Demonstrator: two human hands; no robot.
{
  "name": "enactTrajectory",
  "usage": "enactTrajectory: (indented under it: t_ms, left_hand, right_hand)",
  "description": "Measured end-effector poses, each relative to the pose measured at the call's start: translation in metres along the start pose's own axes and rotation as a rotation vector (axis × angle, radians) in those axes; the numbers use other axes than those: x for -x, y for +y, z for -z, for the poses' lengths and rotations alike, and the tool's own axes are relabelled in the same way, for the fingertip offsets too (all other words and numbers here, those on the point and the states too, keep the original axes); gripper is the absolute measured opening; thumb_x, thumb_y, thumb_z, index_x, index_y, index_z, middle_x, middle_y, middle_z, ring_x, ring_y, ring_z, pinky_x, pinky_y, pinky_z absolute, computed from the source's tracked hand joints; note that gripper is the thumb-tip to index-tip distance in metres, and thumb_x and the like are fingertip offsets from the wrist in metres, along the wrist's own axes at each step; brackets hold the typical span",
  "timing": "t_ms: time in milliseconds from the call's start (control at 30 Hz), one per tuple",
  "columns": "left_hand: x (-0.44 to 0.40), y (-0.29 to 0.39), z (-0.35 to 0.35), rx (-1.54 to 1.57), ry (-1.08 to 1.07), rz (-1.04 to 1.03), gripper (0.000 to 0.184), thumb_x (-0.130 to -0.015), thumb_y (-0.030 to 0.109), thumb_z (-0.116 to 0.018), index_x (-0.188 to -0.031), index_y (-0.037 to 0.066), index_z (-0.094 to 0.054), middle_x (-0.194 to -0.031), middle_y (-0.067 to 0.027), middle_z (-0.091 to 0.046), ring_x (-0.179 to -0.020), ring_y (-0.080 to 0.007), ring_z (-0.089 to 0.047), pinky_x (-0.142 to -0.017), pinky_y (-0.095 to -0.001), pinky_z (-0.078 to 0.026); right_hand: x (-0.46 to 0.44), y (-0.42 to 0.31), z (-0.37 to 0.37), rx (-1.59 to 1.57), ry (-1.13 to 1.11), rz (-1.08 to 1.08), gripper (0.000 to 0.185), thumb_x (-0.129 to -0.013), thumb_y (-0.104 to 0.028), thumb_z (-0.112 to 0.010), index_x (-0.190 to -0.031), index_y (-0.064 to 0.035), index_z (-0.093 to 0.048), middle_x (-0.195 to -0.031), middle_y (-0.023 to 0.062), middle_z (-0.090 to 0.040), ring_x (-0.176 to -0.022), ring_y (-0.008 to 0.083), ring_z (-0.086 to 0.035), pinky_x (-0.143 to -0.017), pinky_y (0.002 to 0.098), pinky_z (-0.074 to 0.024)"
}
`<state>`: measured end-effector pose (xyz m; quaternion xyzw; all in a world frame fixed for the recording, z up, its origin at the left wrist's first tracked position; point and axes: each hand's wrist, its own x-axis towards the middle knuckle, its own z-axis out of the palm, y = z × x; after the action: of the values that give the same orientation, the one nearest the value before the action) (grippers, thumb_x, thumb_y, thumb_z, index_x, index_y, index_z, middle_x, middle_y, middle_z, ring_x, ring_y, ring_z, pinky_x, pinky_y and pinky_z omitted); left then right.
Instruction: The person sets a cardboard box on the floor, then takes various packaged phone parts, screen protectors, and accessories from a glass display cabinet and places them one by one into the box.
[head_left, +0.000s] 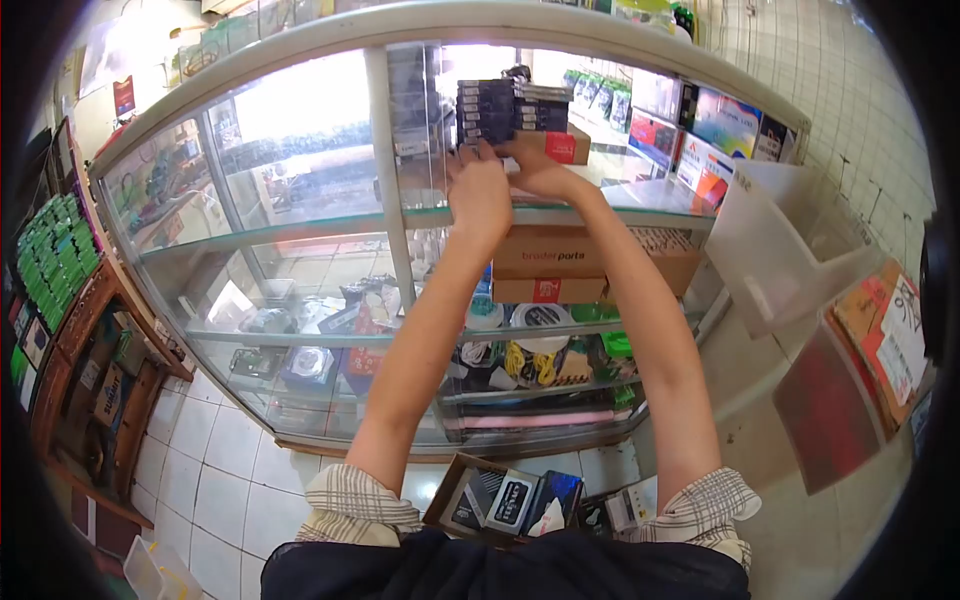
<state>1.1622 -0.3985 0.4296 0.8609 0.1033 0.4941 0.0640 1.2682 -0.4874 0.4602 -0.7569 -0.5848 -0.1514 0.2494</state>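
Observation:
Both of my hands reach through the opening of a glass display cabinet (386,150) onto its upper shelf. A stack of black boxes (486,108) with pale labels stands there, beside a second, shorter dark stack (541,112). My left hand (481,185) is at the base of the taller stack, its fingers apart and against the front. Close beside it, my right hand (545,172) points inward below the shorter stack; its fingertips are partly hidden behind my left hand. Just behind my right hand is a cardboard box with a red label (562,148).
Beneath the glass shelf (640,215) sit brown cartons (550,257) and coiled cables (532,360). Colourful boxes (725,125) stand at the shelf's right. A translucent plastic bin (770,240) is beside the cabinet. An open carton (455,492) of small boxes lies at my feet.

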Motion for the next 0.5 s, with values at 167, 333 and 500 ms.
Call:
enactTrajectory:
  t_ms: [167, 333, 500]
  left_hand:
    - [0.001, -0.013, -0.017, -0.134, -0.106, 0.043, 0.034, -0.073, 0.008, -0.052, -0.106, 0.0, -0.05, -0.103, -0.023, -0.053, -0.103, -0.045, -0.047, -0.091, -0.0513, -0.037]
    - [0.007, -0.007, -0.007, 0.035, -0.105, 0.022, 0.027, -0.077, 0.009, -0.049, -0.103, 0.005, -0.053, -0.102, -0.017, -0.055, -0.101, -0.0369, -0.05, -0.087, -0.0504, -0.039]
    - [0.021, 0.004, 0.002, 0.168, -0.112, -0.057, 0.024, -0.083, 0.013, -0.045, -0.105, 0.011, -0.053, -0.105, -0.0083, -0.055, -0.103, -0.0282, -0.05, -0.096, -0.051, -0.029]
  right_hand:
    - [-0.009, 0.012, -0.01, -0.136, -0.083, -0.098, 0.054, -0.078, -0.034, -0.058, -0.12, -0.0019, -0.047, -0.112, 0.0213, -0.053, -0.105, 0.0332, -0.05, -0.092, 0.0358, -0.0382]
    - [0.009, 0.003, -0.001, -0.059, 0.0, -0.179, 0.062, -0.068, -0.044, -0.064, -0.115, -0.0049, -0.052, -0.11, 0.0211, -0.054, -0.105, 0.0346, -0.049, -0.091, 0.0373, -0.0387]
    - [0.054, -0.017, 0.016, -0.008, 0.163, -0.223, 0.063, -0.064, -0.045, -0.067, -0.111, -0.0052, -0.055, -0.108, 0.0239, -0.052, -0.107, 0.0352, -0.045, -0.09, 0.0392, -0.039]
